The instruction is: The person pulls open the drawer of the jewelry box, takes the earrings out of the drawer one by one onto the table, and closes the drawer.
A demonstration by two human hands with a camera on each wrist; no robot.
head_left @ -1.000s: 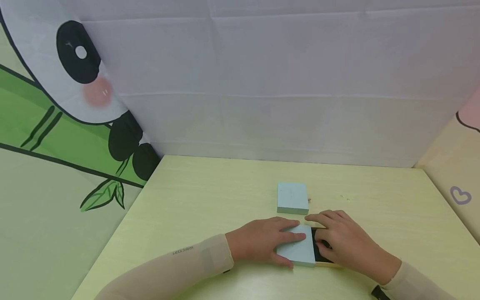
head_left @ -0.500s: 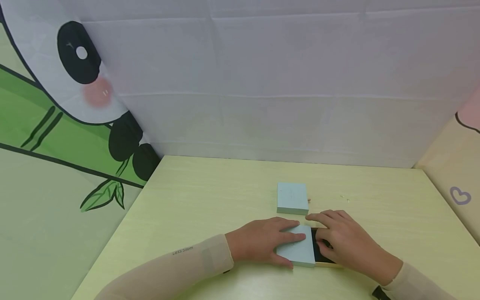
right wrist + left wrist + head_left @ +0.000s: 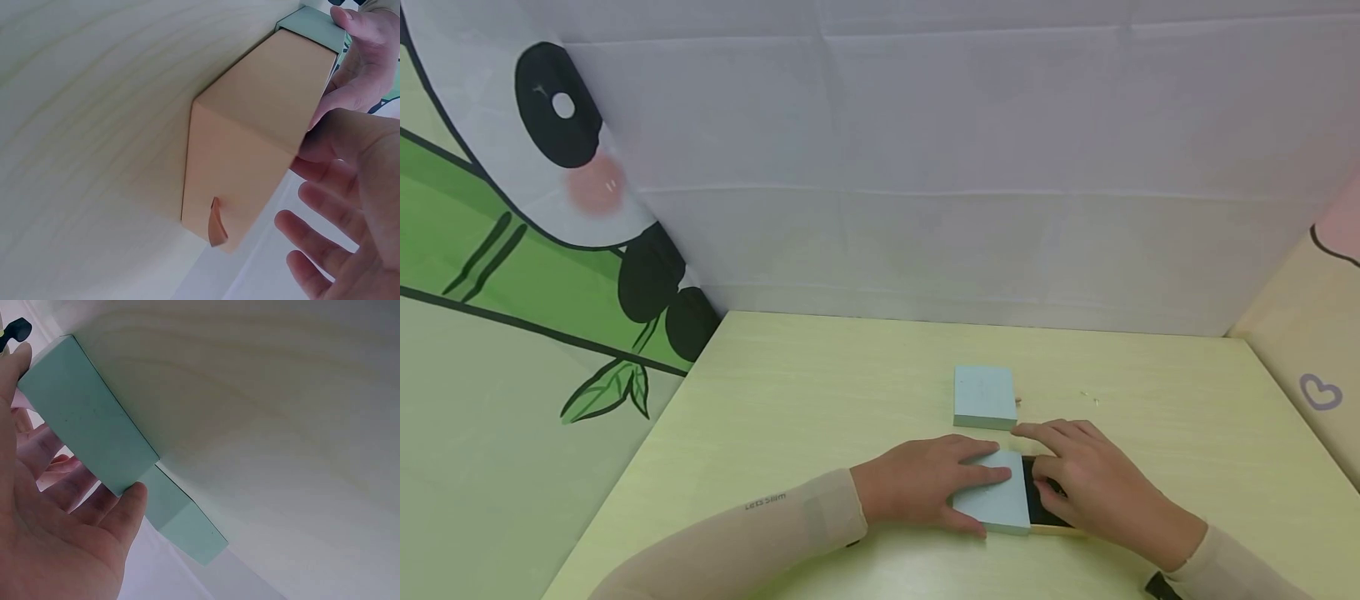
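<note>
A light blue drawer box (image 3: 992, 492) lies at the front, its tan tray (image 3: 250, 137) pulled out to the right. My left hand (image 3: 925, 479) spreads over its sleeve and holds it, thumb on the near edge and a finger on the far edge. The tray has a black inside (image 3: 1042, 504) and a small tan pull tab (image 3: 216, 225). My right hand (image 3: 1086, 483) is over the tray, thumb and one finger bent down inside it, the other fingers held out above. What lies between those fingertips is hidden; a dark patch shows beside them.
A second light blue box (image 3: 985, 396) stands just behind the first one, with a small tab (image 3: 1018, 402) at its right side. Tiny scraps (image 3: 1096, 401) lie on the pale wooden table (image 3: 820, 375). A white cloth wall (image 3: 925, 167) rises behind the table.
My right hand shifts very slightly to the right, still bent into the tray. The left hand and both boxes keep their places.
</note>
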